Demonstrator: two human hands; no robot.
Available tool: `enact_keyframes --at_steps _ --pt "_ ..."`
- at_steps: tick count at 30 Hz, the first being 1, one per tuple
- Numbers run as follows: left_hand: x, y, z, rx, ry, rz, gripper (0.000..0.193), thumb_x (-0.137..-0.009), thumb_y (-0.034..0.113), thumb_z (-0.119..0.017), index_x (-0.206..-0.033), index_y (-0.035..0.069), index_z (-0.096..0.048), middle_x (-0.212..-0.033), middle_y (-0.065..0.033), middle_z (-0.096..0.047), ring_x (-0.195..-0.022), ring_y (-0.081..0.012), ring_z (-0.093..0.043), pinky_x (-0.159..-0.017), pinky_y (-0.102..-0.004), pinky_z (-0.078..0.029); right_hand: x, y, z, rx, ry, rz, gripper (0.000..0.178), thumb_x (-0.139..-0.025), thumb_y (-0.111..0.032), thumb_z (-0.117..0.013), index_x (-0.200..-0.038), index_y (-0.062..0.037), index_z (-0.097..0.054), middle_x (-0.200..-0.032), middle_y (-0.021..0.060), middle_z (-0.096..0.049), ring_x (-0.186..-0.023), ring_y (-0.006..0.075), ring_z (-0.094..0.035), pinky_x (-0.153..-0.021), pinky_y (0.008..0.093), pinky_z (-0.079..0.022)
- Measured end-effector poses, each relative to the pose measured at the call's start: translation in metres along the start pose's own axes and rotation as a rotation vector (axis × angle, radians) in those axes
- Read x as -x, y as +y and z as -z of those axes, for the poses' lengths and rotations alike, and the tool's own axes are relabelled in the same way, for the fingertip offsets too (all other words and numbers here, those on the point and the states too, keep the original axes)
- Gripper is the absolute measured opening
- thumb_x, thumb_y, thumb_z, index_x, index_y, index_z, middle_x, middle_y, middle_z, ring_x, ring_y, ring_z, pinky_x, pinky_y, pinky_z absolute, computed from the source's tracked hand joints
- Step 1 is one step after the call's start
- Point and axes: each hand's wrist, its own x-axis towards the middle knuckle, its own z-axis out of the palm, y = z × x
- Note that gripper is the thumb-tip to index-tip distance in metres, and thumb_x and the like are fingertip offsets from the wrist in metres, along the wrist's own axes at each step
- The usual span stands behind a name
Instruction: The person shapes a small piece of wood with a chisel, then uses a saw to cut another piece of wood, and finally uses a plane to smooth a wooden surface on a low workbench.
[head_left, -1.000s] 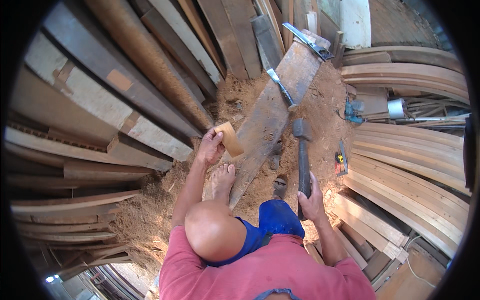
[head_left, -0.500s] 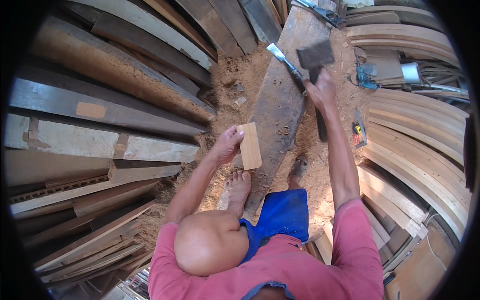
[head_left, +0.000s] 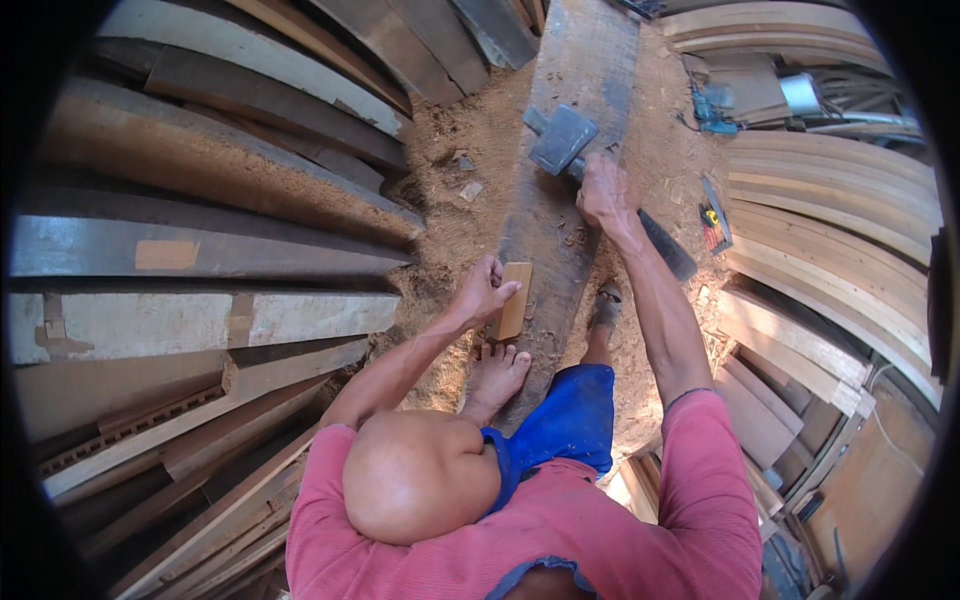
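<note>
A small pale wooden block (head_left: 514, 302) is gripped at its left edge by my left hand (head_left: 485, 292), thumb on the near side, above the long worn plank (head_left: 575, 215). My right hand (head_left: 607, 192) is closed round the dark handle of a square-headed mallet (head_left: 564, 138), farther along the plank. The handle's lower end sticks out past my wrist. Most of a chisel (head_left: 534, 120) is hidden behind the mallet head; only its blade end shows. It seems to be held in the right hand too, but the fingers' grip on it is hidden.
My bare foot (head_left: 497, 378) rests on the plank near the block. Stacked timber (head_left: 220, 245) fills the left side, with curved boards (head_left: 830, 255) on the right. Sawdust and shavings (head_left: 450, 225) cover the ground. A teal power tool (head_left: 712, 112) and a saw-like blade (head_left: 716, 215) lie at right.
The mallet and chisel have come nearer and to the left, with the mallet head turned. My left hand has moved slightly right and tilted the block, so it looks narrower.
</note>
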Motion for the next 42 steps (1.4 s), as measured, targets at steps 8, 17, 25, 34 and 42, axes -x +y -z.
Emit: enact_keyframes --at_steps 8,17,25,34,42 --pt "0.014 -0.031 0.005 0.956 -0.268 0.156 0.027 -0.095 0.018 -0.064 -0.115 0.005 -0.052 -0.096 -0.003 -0.063 -0.08 -0.0129 -0.062 -0.076 -0.033 -0.057 0.126 -0.049 0.103 -0.529 -0.338 -0.454 0.029 -0.081 -0.02 -0.068 -0.1 0.0012 -0.064 -0.078 0.0131 -0.066 -0.071 0.0236 -0.065 -0.061 0.0359 -0.054" --pt "0.043 -0.019 0.029 1.445 -0.561 -0.081 0.035 -0.1 0.021 -0.056 -0.131 0.004 -0.051 -0.094 -0.0043 -0.063 -0.078 -0.0131 -0.062 -0.072 -0.0298 -0.054 0.306 -0.069 0.129 -1.245 -0.064 -0.779 0.03 -0.077 -0.011 -0.078 -0.103 -0.0013 -0.067 -0.088 0.0079 -0.069 -0.072 0.0144 -0.065 -0.058 0.0301 -0.056" --pt "0.024 -0.029 -0.008 1.196 -0.228 -0.137 0.024 -0.102 0.016 -0.051 -0.122 0.004 -0.053 -0.103 -0.005 -0.063 -0.094 -0.0172 -0.064 -0.083 -0.0298 -0.055 0.362 -0.093 0.174 -1.264 -0.039 -0.836 0.023 -0.078 -0.014 -0.079 -0.096 -0.0022 -0.07 -0.083 0.0038 -0.069 -0.071 0.0121 -0.064 -0.063 0.0291 -0.053" --pt "-0.004 -0.07 -0.017 0.279 0.056 -0.106 0.015 -0.095 0.011 -0.057 -0.104 0.0 -0.052 -0.094 -0.0094 -0.061 -0.085 -0.0134 -0.061 -0.067 -0.0318 -0.053 0.368 -0.117 0.212 -1.242 0.023 -0.743 0.026 -0.077 -0.012 -0.078 -0.099 -0.0017 -0.07 -0.086 0.0035 -0.069 -0.075 0.0124 -0.063 -0.067 0.029 -0.053" --pt "0.025 -0.082 -0.042 -0.327 -0.155 -0.149 0.04 -0.087 0.023 -0.067 -0.121 0.009 -0.051 -0.106 -0.0166 -0.06 -0.092 -0.0303 -0.058 -0.08 -0.0415 -0.047 0.375 -0.098 0.17 -1.193 0.078 -0.634 0.026 -0.076 -0.015 -0.078 -0.098 -0.0032 -0.071 -0.085 0.0037 -0.069 -0.075 0.0114 -0.063 -0.067 0.0297 -0.054"
